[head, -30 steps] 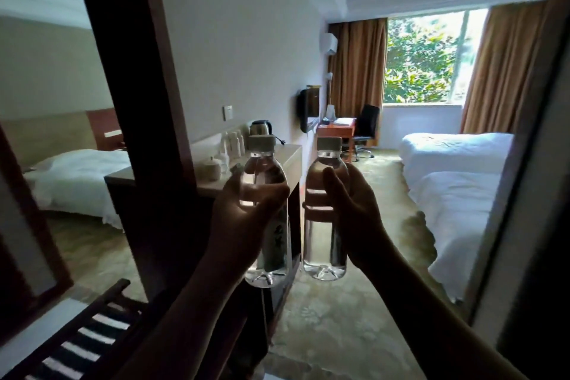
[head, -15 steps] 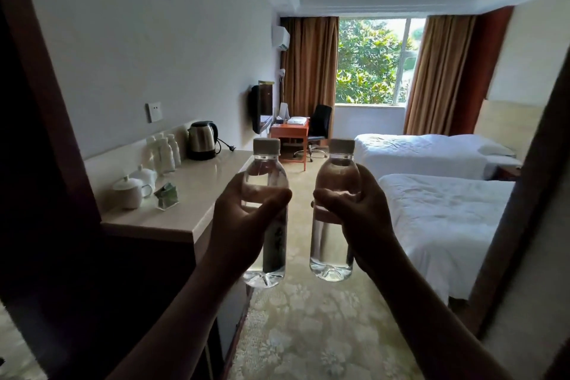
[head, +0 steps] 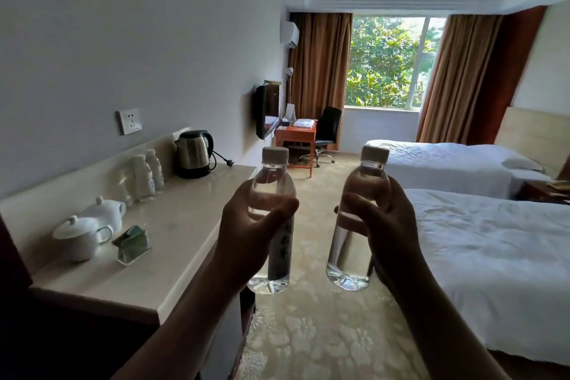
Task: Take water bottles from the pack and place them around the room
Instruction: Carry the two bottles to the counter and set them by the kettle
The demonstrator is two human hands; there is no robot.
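Observation:
I hold two clear water bottles upright in front of me, each with a pale cap. My left hand grips the left bottle around its middle, just beyond the right edge of the cream counter. My right hand grips the right bottle the same way, over the carpet beside the near bed. The two bottles are apart, with a gap between them. No pack is in view.
On the counter stand a kettle, two small white bottles, two lidded white cups and a small sachet holder. Patterned carpet runs ahead to a desk and chair by the window. A second bed lies farther back.
I have moved forward past the dark door frame into the room. The counter and beds are closer now. Both hands still hold their bottles, slightly farther apart.

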